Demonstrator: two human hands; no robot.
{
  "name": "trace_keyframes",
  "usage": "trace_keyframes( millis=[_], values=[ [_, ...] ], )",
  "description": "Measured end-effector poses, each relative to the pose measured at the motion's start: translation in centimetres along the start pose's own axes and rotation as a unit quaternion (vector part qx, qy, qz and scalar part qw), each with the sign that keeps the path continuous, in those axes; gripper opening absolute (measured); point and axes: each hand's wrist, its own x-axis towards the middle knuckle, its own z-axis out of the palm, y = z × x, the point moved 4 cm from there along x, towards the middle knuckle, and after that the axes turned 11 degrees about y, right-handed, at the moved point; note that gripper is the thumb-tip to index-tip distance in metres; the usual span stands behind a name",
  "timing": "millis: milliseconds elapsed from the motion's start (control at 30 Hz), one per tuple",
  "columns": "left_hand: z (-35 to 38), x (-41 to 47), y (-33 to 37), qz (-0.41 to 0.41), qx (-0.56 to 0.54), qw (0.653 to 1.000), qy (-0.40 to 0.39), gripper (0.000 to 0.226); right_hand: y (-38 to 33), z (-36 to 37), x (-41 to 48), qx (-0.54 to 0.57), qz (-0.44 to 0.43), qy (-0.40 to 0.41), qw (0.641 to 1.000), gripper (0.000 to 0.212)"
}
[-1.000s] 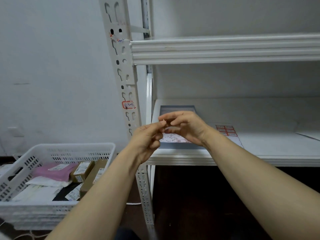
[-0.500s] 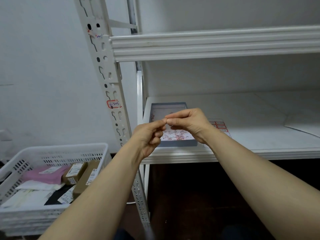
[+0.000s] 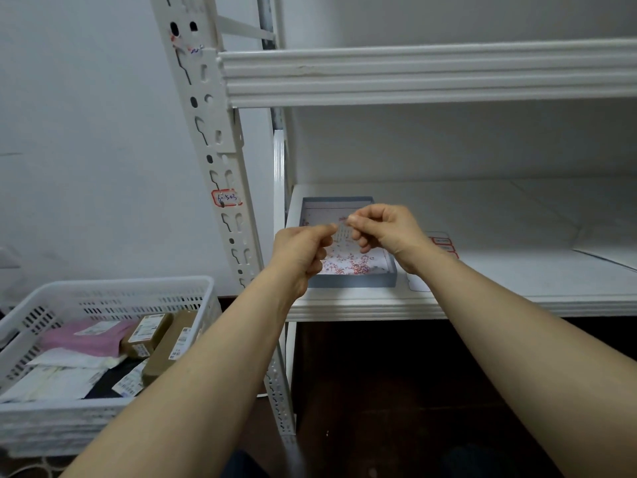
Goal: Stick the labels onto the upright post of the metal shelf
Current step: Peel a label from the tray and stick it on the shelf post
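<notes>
The white perforated upright post [image 3: 220,160] of the metal shelf runs down the left of centre. A red-bordered label [image 3: 225,197] with handwriting is stuck on it at mid height, and scraps of another sit near its top [image 3: 193,49]. My left hand [image 3: 303,253] and my right hand [image 3: 382,232] meet in front of the lower shelf. Between their fingertips they pinch a small pale label [image 3: 342,225], over a shallow blue box [image 3: 351,270] strewn with red and white scraps. A sheet of red-bordered labels [image 3: 443,244] lies right of the box, partly hidden by my right wrist.
A white plastic basket [image 3: 103,294] stands on the floor at the left, holding a pink pouch, brown parcels and white packets. The upper shelf beam [image 3: 413,72] crosses above. The lower shelf board [image 3: 517,236] stretches to the right. A white wall stands behind the post.
The view has shifted, so the post and shelf sit differently in frame. My fingertips have parted a little, and the small label now shows between them.
</notes>
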Motion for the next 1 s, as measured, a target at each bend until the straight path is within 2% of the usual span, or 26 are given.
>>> trace_keyframes(
  millis=[133, 267, 367, 467, 567, 667, 767, 833, 933, 1000],
  values=[
    [-0.3, 0.2, 0.5, 0.036, 0.031, 0.999, 0.004, 0.013, 0.5, 0.2, 0.9, -0.151, 0.018, 0.021, 0.988, 0.025],
    [-0.4, 0.4, 0.7, 0.042, 0.049, 0.998, 0.01, 0.012, 1.0, 0.5, 1.6, -0.275, -0.018, 0.043, 0.96, 0.037],
    [-0.6, 0.6, 0.7, 0.036, 0.056, 0.998, 0.016, 0.013, 1.3, 0.1, 1.6, -0.299, -0.012, 0.056, 0.952, 0.042],
    [-0.8, 0.5, 0.7, 0.035, 0.068, 0.997, 0.026, 0.012, 1.6, -0.2, 1.9, -0.326, -0.004, 0.04, 0.945, 0.024],
    [-1.0, 0.4, 0.8, 0.036, 0.068, 0.997, 0.03, 0.009, 1.2, -0.3, 1.8, -0.322, -0.004, 0.048, 0.946, 0.027],
    [-1.5, 0.3, 1.1, 0.042, 0.069, 0.996, 0.035, 0.007, 0.5, -0.4, 1.6, -0.342, -0.024, 0.082, 0.936, 0.018],
    [-2.0, 0.1, 1.2, 0.052, 0.076, 0.995, 0.04, 0.006, 0.3, -0.6, 1.6, -0.375, -0.027, 0.1, 0.921, 0.019],
    [-2.4, -0.2, 1.3, 0.059, 0.087, 0.994, 0.038, 0.007, 0.2, -0.3, 1.3, -0.387, -0.023, 0.097, 0.917, 0.03],
    [-3.3, -0.8, 1.7, 0.092, 0.095, 0.99, 0.042, 0.019, -0.2, 0.0, 0.8, -0.347, -0.024, 0.12, 0.93, 0.018],
    [-4.7, -1.3, 2.1, 0.135, 0.053, 0.985, 0.098, 0.026, -0.8, 1.0, 0.4, -0.319, -0.039, 0.116, 0.94, 0.021]
  ],
)
